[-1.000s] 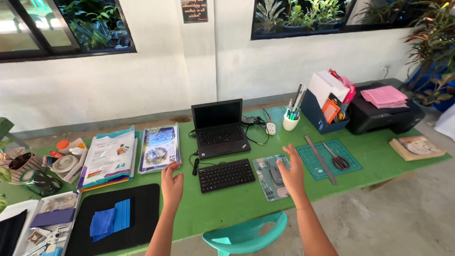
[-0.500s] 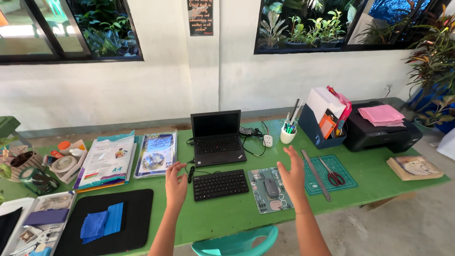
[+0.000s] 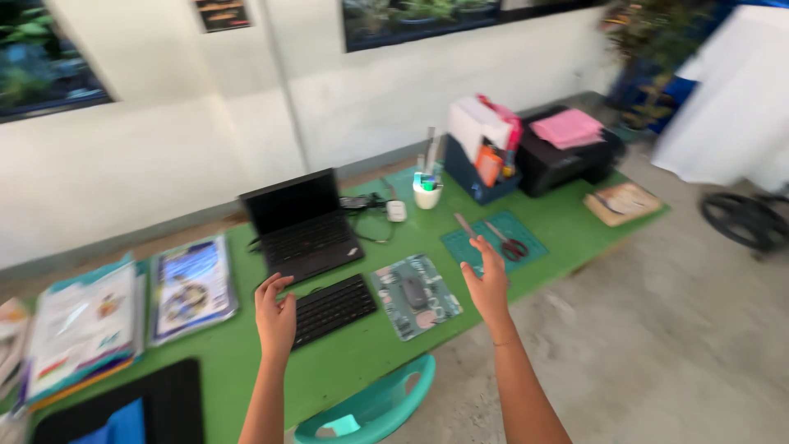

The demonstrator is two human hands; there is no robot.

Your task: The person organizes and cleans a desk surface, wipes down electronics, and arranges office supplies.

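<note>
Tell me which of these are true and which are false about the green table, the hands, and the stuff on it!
1. Both hands hold something. False: the left hand and the right hand are open and empty, raised above the green table.
2. The laptop is open with a dark screen. True.
3. The black keyboard lies in front of the laptop. True.
4. The mouse sits on the bare table. False: it rests on a patterned mouse pad.
5. The scissors have blue handles. False: the handles are red, and they lie on a green cutting mat.
</note>
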